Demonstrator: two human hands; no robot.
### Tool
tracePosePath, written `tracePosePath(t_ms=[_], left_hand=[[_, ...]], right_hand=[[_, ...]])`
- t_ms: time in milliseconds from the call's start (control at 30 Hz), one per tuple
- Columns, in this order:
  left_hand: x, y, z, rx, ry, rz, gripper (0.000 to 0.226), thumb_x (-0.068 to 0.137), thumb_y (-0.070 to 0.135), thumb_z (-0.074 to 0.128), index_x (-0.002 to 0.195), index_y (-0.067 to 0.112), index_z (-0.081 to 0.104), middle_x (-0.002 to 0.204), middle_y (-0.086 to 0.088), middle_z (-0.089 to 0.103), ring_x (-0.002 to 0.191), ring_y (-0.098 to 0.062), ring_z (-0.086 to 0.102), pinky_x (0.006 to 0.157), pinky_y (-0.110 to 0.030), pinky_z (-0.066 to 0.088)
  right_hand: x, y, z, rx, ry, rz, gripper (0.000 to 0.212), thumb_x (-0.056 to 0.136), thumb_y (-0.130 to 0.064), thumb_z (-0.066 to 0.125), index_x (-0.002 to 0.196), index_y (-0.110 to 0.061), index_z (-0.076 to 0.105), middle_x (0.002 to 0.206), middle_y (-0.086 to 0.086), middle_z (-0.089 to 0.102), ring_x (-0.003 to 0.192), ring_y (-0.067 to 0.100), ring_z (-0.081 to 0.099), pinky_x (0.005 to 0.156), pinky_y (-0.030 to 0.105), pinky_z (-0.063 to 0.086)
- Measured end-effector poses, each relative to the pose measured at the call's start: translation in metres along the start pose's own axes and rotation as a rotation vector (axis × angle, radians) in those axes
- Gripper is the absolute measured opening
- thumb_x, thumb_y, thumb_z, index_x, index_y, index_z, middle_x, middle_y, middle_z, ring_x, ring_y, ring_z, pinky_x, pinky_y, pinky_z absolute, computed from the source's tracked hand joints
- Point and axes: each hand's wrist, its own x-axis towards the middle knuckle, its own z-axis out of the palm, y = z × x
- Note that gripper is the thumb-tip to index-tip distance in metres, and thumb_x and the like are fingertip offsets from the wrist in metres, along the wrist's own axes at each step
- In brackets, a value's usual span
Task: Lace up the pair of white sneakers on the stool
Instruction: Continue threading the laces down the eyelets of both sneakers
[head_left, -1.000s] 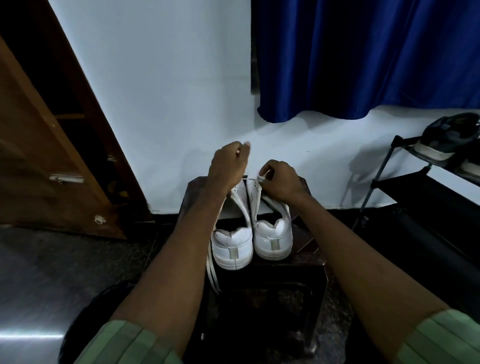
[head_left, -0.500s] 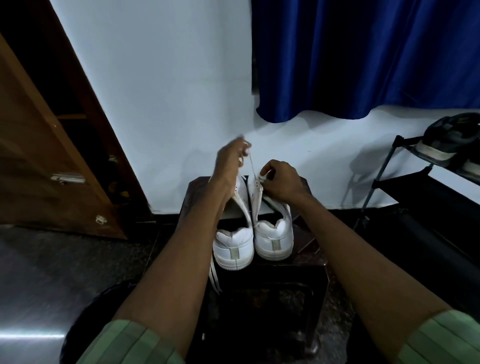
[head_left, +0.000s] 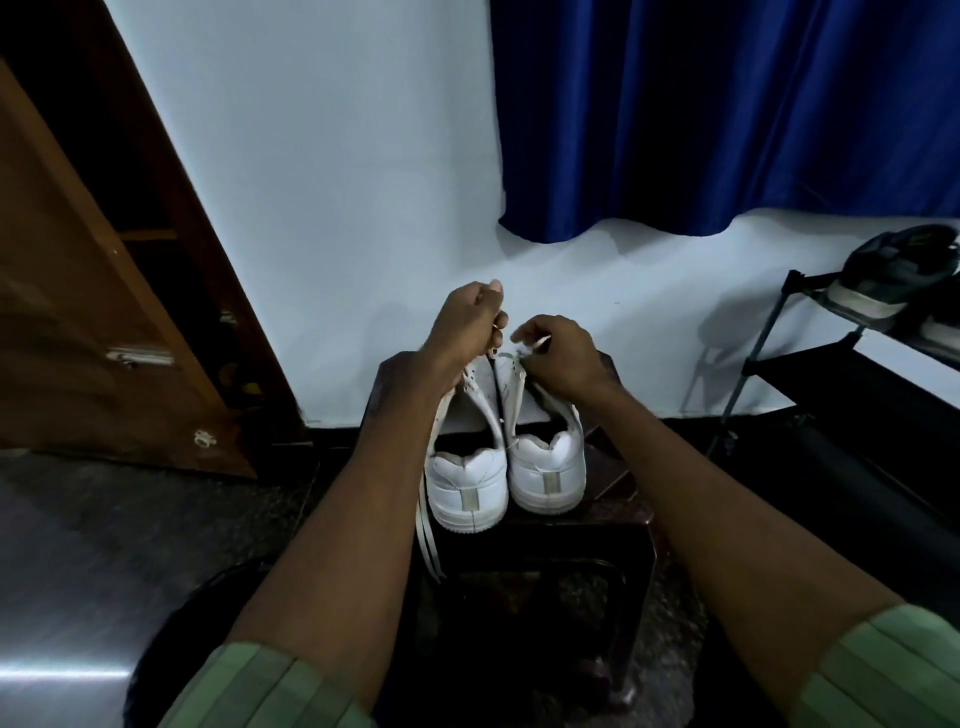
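- Two white sneakers stand side by side on a dark stool (head_left: 613, 525) at the center of the frame, heels toward the camera, the left sneaker (head_left: 467, 488) touching the right sneaker (head_left: 548, 467).
- Each shoe is plain white with a pale grey strip down the heel; a loose white lace (head_left: 427, 540) hangs off the left shoe's outer side, past the stool's edge toward 7 o'clock.
- The left hand (head_left: 470, 322) is raised above the toes, fingers curled and pinching a lace end; the right hand (head_left: 558, 353), at 3 o'clock of it, pinches a lace tip over the right shoe's eyelets.
- Both hands cover the shoes' front halves, so how far the lacing runs cannot be told; the lace between the hands is too thin and blurred to trace.
- Each shoe's long axis runs from 6 to 12 o'clock, toes pointing to the white wall (head_left: 337, 208).
- A blue curtain (head_left: 727, 114) hangs at 1 o'clock; a shoe rack (head_left: 769, 338) at 3 o'clock is cut off by the frame.
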Motion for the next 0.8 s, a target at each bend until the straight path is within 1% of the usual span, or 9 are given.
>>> tracePosePath(t_ms=[67, 133, 300, 400, 533, 600, 667, 733, 800], left_hand=[[-0.006, -0.002, 0.002, 0.114, -0.03, 0.126, 0.029, 0.111, 0.031, 0.044, 0.101, 0.01, 0.062, 0.082, 0.003, 0.071, 0.065, -0.008, 0.059, 0.057, -0.019, 0.046], [-0.011, -0.003, 0.002, 0.117, -0.052, 0.175, 0.025, 0.109, 0.028, 0.049, 0.1, 0.012, 0.067, 0.089, 0.005, 0.074, 0.069, -0.006, 0.061, 0.061, -0.018, 0.046], [-0.014, -0.003, -0.013, 0.353, 0.17, 0.224, 0.027, 0.104, 0.035, 0.057, 0.095, 0.015, 0.073, 0.083, 0.009, 0.07, 0.075, -0.009, 0.059, 0.072, -0.028, 0.046], [-0.022, -0.002, -0.028, 0.445, 0.021, 0.132, 0.035, 0.105, 0.042, 0.055, 0.088, 0.019, 0.075, 0.075, 0.004, 0.075, 0.06, -0.009, 0.057, 0.063, -0.027, 0.046], [-0.03, 0.001, -0.035, 0.201, -0.126, -0.022, 0.035, 0.103, 0.043, 0.059, 0.091, 0.014, 0.075, 0.058, 0.005, 0.056, 0.053, -0.008, 0.046, 0.059, -0.026, 0.037], [-0.026, 0.004, -0.035, 0.025, -0.041, -0.046, 0.032, 0.103, 0.041, 0.058, 0.091, 0.015, 0.072, 0.059, 0.006, 0.05, 0.058, -0.01, 0.048, 0.065, -0.03, 0.035], [-0.023, 0.005, -0.032, -0.11, 0.038, -0.047, 0.029, 0.105, 0.037, 0.055, 0.089, 0.018, 0.07, 0.058, 0.005, 0.046, 0.06, -0.014, 0.051, 0.067, -0.029, 0.04], [-0.024, 0.007, -0.026, -0.11, 0.038, -0.035, 0.031, 0.107, 0.034, 0.051, 0.09, 0.017, 0.07, 0.058, 0.006, 0.04, 0.053, -0.013, 0.043, 0.057, -0.023, 0.04], [-0.025, 0.007, -0.02, 0.047, -0.017, 0.025, 0.034, 0.107, 0.035, 0.052, 0.084, 0.017, 0.069, 0.055, 0.008, 0.038, 0.047, -0.009, 0.034, 0.05, -0.022, 0.034]], right_hand=[[-0.004, -0.012, -0.002, 0.319, -0.052, 0.075, 0.028, 0.079, 0.004, 0.058, 0.086, -0.021, 0.069, 0.084, -0.003, 0.067, 0.07, 0.014, 0.057, 0.064, 0.026, 0.046], [-0.004, -0.023, -0.006, 0.553, -0.105, 0.157, 0.016, 0.083, 0.0, 0.058, 0.089, -0.009, 0.07, 0.08, 0.004, 0.066, 0.069, 0.014, 0.059, 0.059, 0.025, 0.047], [-0.003, -0.023, -0.015, 0.506, -0.108, 0.144, 0.009, 0.093, -0.014, 0.073, 0.094, -0.007, 0.078, 0.073, -0.003, 0.063, 0.062, 0.005, 0.054, 0.058, 0.021, 0.046], [0.002, -0.024, -0.02, 0.581, -0.013, 0.212, 0.01, 0.095, -0.014, 0.07, 0.093, -0.007, 0.076, 0.074, -0.003, 0.061, 0.065, 0.007, 0.052, 0.058, 0.022, 0.045], [0.015, -0.028, -0.03, 1.147, 0.202, 0.539, 0.016, 0.097, -0.005, 0.056, 0.103, -0.009, 0.069, 0.085, 0.008, 0.064, 0.071, 0.019, 0.058, 0.063, 0.03, 0.049], [0.016, -0.022, -0.028, 0.818, 0.248, 0.518, 0.034, 0.092, -0.009, 0.063, 0.126, -0.013, 0.06, 0.116, 0.01, 0.06, 0.09, 0.022, 0.064, 0.074, 0.036, 0.054], [0.01, -0.016, -0.024, 0.268, 0.295, 0.265, 0.063, 0.081, -0.01, 0.075, 0.14, -0.018, 0.053, 0.132, 0.008, 0.051, 0.111, 0.021, 0.057, 0.093, 0.036, 0.053], [0.007, -0.023, -0.022, 0.072, 0.257, -0.039, 0.072, 0.077, -0.009, 0.081, 0.141, -0.027, 0.053, 0.114, 0.006, 0.057, 0.094, 0.014, 0.057, 0.083, 0.026, 0.052], [0.004, -0.035, -0.023, 0.185, 0.03, -0.19, 0.064, 0.08, -0.004, 0.08, 0.136, -0.029, 0.061, 0.088, 0.005, 0.065, 0.072, 0.01, 0.058, 0.069, 0.026, 0.053]])
